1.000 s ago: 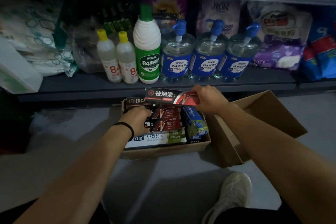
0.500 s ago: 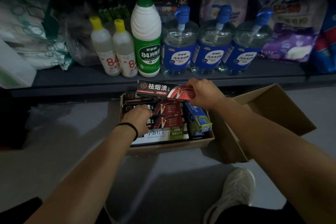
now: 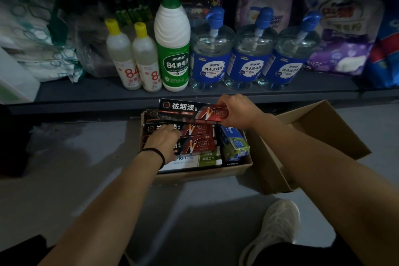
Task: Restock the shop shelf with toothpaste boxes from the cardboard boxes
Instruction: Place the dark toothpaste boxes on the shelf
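Observation:
A cardboard box [image 3: 200, 174] on the floor below the shelf holds several toothpaste boxes lying flat. My right hand [image 3: 236, 112] grips the right end of a black-and-red toothpaste box [image 3: 190, 110], held level just above the cardboard box and in front of the shelf edge [image 3: 86, 101]. My left hand [image 3: 164, 141] lies palm down on the black-and-red toothpaste boxes [image 3: 198, 143] inside the cardboard box, fingers curled over one of them. A white-and-green toothpaste box [image 3: 207, 158] lies at the front, and a blue-and-green one [image 3: 234, 143] stands on its side at the right.
On the dark shelf stand two small yellow-capped bottles [image 3: 133, 58], a tall green-capped disinfectant bottle [image 3: 172, 49] and three blue pump bottles [image 3: 251, 58], with bagged goods behind. A second open cardboard box [image 3: 313, 136] sits to the right. My white shoe [image 3: 278, 224] rests on the grey floor.
My right hand has lifted the black-and-red toothpaste box slightly toward the shelf edge. My left hand stays on the boxes in the carton.

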Motion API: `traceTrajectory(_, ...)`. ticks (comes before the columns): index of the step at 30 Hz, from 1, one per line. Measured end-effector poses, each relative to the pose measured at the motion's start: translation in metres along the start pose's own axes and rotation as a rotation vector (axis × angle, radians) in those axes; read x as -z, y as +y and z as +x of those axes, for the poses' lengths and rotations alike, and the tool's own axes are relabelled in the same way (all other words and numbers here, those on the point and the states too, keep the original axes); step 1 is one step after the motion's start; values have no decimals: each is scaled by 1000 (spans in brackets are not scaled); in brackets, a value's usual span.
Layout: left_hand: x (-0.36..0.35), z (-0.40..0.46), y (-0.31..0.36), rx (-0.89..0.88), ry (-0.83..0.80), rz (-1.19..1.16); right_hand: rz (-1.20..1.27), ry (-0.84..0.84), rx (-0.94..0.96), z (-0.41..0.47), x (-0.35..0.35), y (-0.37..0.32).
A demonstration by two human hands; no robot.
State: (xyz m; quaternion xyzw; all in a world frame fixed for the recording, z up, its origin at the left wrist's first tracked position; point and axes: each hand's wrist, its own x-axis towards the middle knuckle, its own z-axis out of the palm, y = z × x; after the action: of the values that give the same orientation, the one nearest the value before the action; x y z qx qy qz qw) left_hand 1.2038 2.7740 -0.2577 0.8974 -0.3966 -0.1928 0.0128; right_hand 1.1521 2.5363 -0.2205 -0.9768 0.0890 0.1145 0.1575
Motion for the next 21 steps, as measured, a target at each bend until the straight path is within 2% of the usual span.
traceTrajectory(21,-4,-7,6,-22,3,39,3,-20,-26,-12,21,-3)
